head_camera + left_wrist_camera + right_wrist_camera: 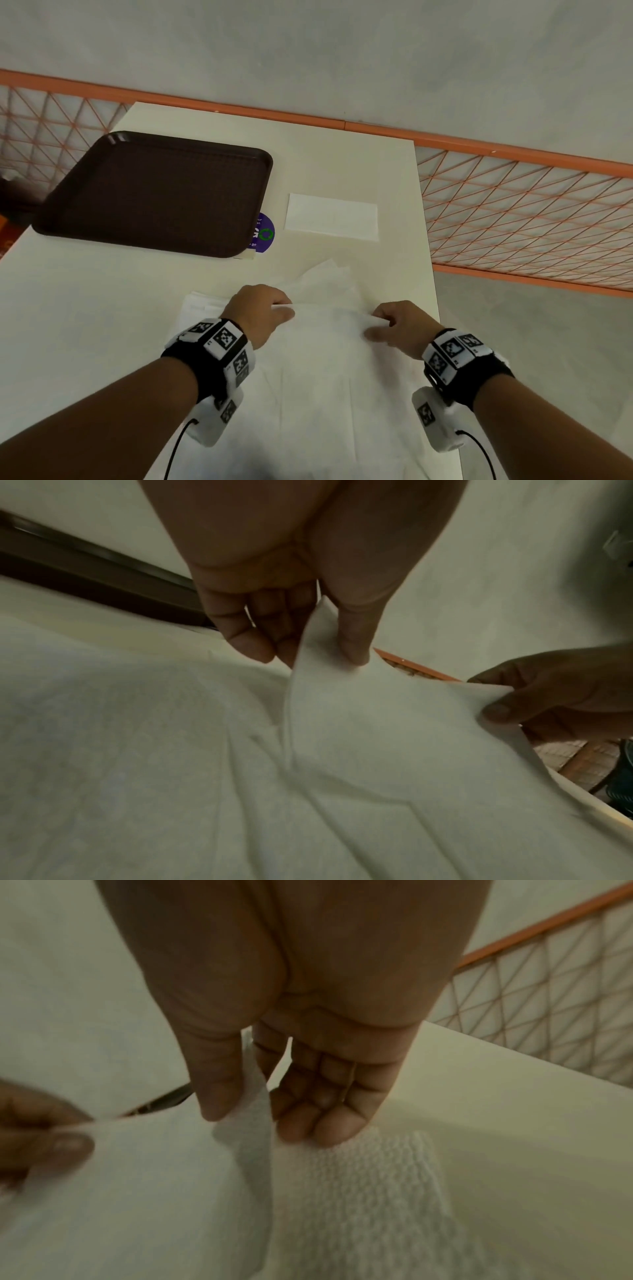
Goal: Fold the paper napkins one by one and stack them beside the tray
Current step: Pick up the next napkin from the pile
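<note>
A white paper napkin (329, 346) lies spread over the table's near middle, its far edge lifted. My left hand (270, 310) pinches that edge at its left end between thumb and fingers (352, 647). My right hand (383, 322) pinches the same edge at its right end, thumb (215, 1096) on the paper (154, 1191). More loose napkins (325, 277) lie beneath and beyond. One folded napkin (332, 217) lies flat to the right of the dark brown tray (154, 192).
The cream table (102, 308) ends at its right edge (428, 222), beside an orange wire fence (531, 219). A purple round sticker (263, 233) peeks from under the tray's near right corner. The tray holds nothing.
</note>
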Action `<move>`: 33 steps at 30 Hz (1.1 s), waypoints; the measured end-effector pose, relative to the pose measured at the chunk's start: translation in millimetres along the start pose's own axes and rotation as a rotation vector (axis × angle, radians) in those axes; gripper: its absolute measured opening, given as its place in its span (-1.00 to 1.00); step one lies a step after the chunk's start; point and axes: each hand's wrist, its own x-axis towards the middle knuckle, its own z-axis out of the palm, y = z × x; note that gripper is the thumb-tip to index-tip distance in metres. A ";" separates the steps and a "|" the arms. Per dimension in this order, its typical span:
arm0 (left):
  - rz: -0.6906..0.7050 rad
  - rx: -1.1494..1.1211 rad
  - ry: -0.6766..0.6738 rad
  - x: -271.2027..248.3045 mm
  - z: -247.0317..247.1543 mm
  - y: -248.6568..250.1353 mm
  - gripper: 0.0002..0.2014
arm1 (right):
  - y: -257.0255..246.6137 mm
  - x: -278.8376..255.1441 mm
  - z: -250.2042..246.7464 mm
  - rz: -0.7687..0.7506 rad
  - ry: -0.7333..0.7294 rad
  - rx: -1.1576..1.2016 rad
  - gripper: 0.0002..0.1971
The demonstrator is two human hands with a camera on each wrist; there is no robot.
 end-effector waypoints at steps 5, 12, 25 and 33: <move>0.116 -0.182 0.052 6.6 -6.5 -4.2 -0.79 | -6.4 -4.6 -10.8 0.014 0.085 0.538 -0.93; -0.184 -0.902 -0.043 31.2 -15.8 7.5 -0.82 | -30.1 15.7 -26.6 0.029 0.276 0.887 -0.87; -0.107 -0.488 0.187 141.7 -47.6 28.1 -0.78 | -37.1 107.3 -72.5 0.156 0.340 0.567 -0.82; -0.094 -0.219 0.276 196.8 -49.8 37.2 -0.74 | -46.9 169.6 -100.9 0.193 0.486 0.240 -0.85</move>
